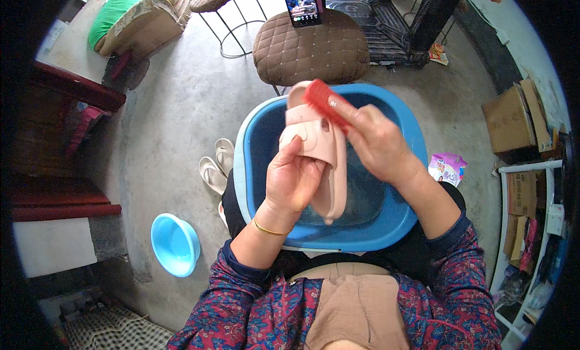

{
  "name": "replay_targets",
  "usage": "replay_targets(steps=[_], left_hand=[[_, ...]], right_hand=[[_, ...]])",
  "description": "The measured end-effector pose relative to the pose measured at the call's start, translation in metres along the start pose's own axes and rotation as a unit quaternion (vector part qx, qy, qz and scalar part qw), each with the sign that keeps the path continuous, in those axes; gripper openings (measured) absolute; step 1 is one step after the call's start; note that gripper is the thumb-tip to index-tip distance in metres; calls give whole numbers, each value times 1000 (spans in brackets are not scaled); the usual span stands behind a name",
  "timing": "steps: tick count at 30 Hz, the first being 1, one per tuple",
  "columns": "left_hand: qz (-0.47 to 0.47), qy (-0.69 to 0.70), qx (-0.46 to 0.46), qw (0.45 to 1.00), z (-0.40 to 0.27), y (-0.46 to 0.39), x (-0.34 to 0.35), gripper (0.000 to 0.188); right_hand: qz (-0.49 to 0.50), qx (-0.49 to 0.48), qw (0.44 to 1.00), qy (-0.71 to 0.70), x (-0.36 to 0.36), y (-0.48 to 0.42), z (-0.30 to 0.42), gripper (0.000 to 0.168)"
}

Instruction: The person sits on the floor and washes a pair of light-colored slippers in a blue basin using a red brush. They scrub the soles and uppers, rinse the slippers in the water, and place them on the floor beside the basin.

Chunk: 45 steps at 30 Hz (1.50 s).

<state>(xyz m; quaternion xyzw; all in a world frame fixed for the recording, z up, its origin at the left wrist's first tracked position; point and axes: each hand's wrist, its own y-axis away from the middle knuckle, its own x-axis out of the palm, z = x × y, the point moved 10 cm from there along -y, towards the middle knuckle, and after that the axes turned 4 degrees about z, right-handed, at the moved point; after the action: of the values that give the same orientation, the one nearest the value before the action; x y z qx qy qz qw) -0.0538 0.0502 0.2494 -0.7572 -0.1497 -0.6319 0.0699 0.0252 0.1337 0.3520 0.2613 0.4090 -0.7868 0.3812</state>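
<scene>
A pink slide sandal (pixel 337 177) is held over a large blue tub (pixel 403 223) with water in its bottom. My left hand (pixel 294 182) grips the sandal by its strap, the thumb on top and the fingers tucked beneath the strap. In my right hand (pixel 374 137) is a red scrubbing brush (pixel 324 98), its index finger stretched along the back. The bristles touch the side of the sandal near its upper end and look slightly blurred.
Beyond the tub stands a brown quilted stool (pixel 312 51) bearing a phone (pixel 301 5). Beige flip-flops (pixel 213 173) and a light-blue basin (pixel 174 245) are on the floor at left. A purple packet (pixel 446 166) and a white shelf rack (pixel 500 223) are at right.
</scene>
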Motion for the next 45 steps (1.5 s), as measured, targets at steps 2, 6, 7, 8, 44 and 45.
replay_targets(steps=[2, 6, 7, 8, 44, 45], left_hand=[[5, 3, -11, 1000, 2, 1, 3, 53], [10, -6, 18, 1000, -12, 2, 5, 52], [-37, -1, 25, 999, -15, 3, -5, 52], [-1, -6, 13, 1000, -12, 2, 1, 52], [3, -26, 79, 997, -31, 2, 6, 58], [-2, -30, 84, 996, -33, 2, 5, 58]], right_hand=[[-4, -7, 1000, -9, -2, -3, -1, 48], [101, -8, 994, -30, 23, 14, 21, 50], [111, 0, 993, -32, 28, 18, 24, 50], [83, 12, 996, -27, 23, 16, 19, 50], [467, 215, 852, 100, 100, 64, -60, 55], [453, 236, 853, 101, 90, 60, -63, 53]])
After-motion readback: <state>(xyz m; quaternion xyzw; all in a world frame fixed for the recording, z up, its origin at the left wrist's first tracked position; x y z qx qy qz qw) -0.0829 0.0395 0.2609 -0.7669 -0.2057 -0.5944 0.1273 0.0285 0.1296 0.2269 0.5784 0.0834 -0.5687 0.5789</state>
